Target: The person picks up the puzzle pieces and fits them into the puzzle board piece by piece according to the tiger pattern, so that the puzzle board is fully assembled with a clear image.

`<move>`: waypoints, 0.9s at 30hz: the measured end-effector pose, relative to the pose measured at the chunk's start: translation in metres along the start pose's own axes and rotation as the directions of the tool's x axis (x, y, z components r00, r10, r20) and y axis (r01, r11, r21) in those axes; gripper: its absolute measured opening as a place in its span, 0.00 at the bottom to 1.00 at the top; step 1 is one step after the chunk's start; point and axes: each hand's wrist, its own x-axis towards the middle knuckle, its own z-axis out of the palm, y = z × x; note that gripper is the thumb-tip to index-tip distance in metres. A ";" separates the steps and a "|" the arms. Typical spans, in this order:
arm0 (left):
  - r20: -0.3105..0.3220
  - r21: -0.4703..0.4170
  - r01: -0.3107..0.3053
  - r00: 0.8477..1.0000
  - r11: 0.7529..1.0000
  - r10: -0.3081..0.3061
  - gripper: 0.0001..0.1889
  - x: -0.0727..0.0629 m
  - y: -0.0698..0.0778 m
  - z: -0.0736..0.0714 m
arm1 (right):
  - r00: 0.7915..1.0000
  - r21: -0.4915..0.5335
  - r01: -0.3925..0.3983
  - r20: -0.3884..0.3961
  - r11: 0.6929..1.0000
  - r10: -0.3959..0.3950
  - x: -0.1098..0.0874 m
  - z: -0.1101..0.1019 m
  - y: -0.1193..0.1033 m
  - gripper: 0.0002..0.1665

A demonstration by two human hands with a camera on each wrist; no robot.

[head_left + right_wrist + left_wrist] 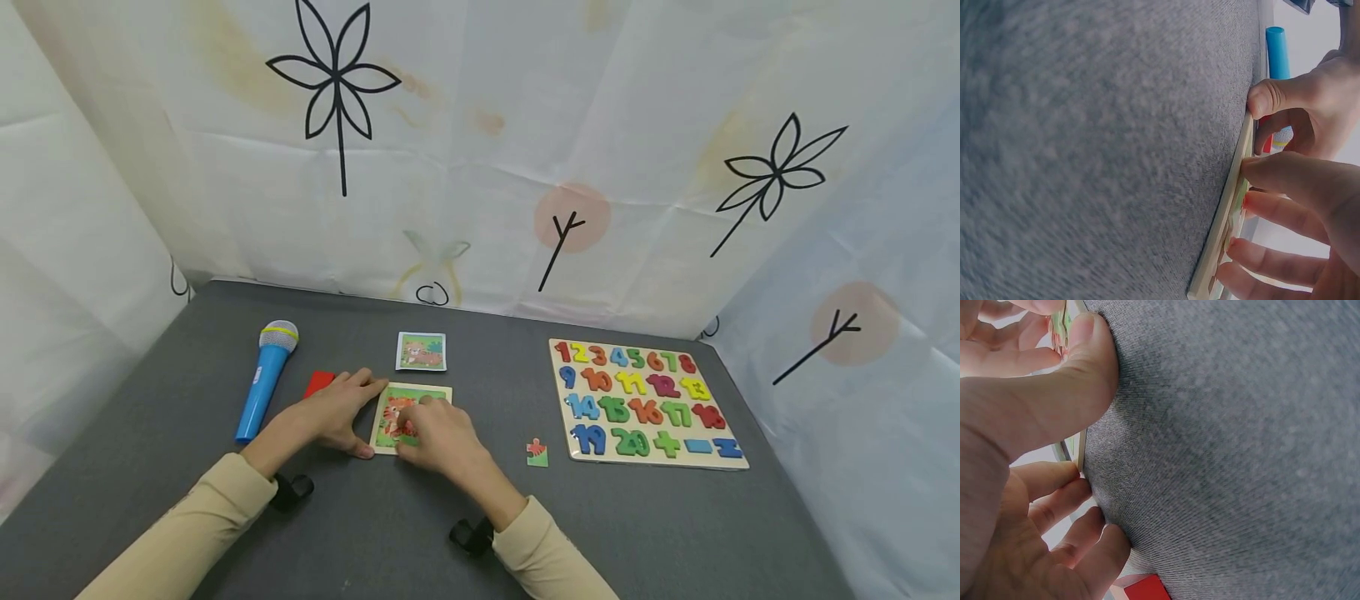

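A small wooden jigsaw board (pixel 431 387) with a tiger picture on green lies between the hands. My left hand (pixel 333 414) grips its left side, thumb at the near corner and fingertips at the far one. Over the picture, my right hand (pixel 447 442) has curled fingers and pinches a puzzle piece (pixel 1060 326) that stands slightly raised in the left wrist view. The right thumb touches the near rim in the right wrist view. Most of the picture's right half is hidden under the right hand. A loose jigsaw piece (pixel 537 455), red and green, lies to the right.
Behind the board lies a small picture card (pixel 421 352). A red block (pixel 318 382) sits partly behind the left hand, beside a blue toy microphone (pixel 264 383). At right is a number puzzle board (pixel 652 463) with colourful numerals. White printed cloth (pixel 480 167) walls the grey table (pixel 390 533).
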 end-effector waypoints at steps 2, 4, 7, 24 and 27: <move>0.001 0.004 -0.002 1.000 1.000 0.002 0.53 0.000 0.000 0.000 | 1.000 -0.002 -0.005 0.002 1.000 0.005 0.000 0.001 0.000 0.12; 0.004 0.005 -0.002 1.000 1.000 0.002 0.53 0.001 -0.001 0.001 | 1.000 -0.004 -0.008 0.001 1.000 0.008 0.000 0.001 0.000 0.12; 0.011 0.004 0.001 1.000 1.000 -0.001 0.53 0.001 0.000 0.001 | 1.000 -0.001 -0.010 -0.004 1.000 0.010 -0.001 0.001 0.000 0.12; -0.002 -0.008 -0.011 1.000 1.000 0.011 0.53 -0.002 0.002 0.000 | 1.000 0.015 -0.007 0.011 1.000 0.007 -0.003 0.000 -0.001 0.12; -0.002 -0.011 -0.007 1.000 1.000 0.007 0.53 -0.002 0.001 0.000 | 1.000 0.021 -0.005 0.002 1.000 0.005 -0.004 0.001 -0.001 0.12</move>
